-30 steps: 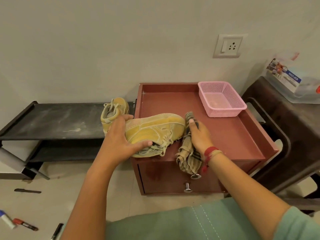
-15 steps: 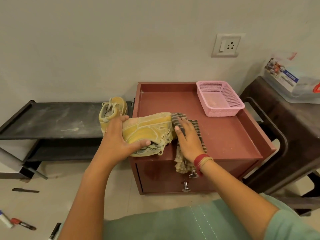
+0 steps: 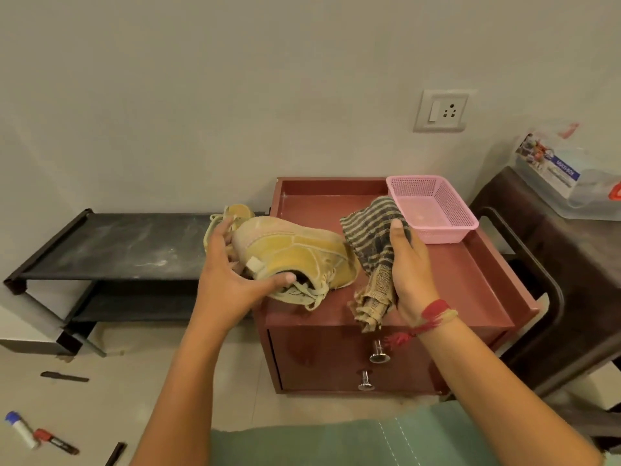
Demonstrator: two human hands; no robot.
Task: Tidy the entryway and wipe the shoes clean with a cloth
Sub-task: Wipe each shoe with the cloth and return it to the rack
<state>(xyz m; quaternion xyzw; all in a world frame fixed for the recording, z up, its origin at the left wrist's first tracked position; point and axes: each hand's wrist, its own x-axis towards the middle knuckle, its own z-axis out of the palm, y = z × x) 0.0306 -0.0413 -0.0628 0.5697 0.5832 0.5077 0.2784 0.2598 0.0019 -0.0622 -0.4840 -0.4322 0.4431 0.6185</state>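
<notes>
**Wiping the yellow shoe: brace it first, then sweep with a gathered cloth**

Head view. The left hand (image 3: pixel 232 277) grips the yellow shoe (image 3: pixel 295 253) at its heel end. Its fingers curl round the back and the thumb lies by the opening, with the laces dangling below. The shoe is tipped on its side over the front left corner of the red-brown worktop (image 3: pixel 453 280). Whether it rests there or is held just clear cannot be told.

The right hand (image 3: pixel 410 274) holds the striped cloth (image 3: pixel 369 237) just beside the toe, thumb pinching the front and fingers closed behind it. Cloth and shoe look apart, or at most brushing. A loose bunch of cloth hangs below the palm, over the worktop's front edge.

The step in hand appears to be a wipe of the shoe's upper. It should go best if the left hand presses the shoe down onto the worktop, further in from the corner, so it cannot skid off. The hanging tail wants gathering into a pad so that a flat face meets the shoe. Strokes from heel to toe, clear of the laces, should lift dirt instead of smearing it.

The pink basket (image 3: pixel 447 232) stands close behind the cloth, so short strokes are safer. A second shoe (image 3: pixel 235 211) sits behind on the black shoe rack (image 3: pixel 117 243), probably next in line. Markers (image 3: pixel 55 440) lie on the floor, not yet tidied.
</notes>
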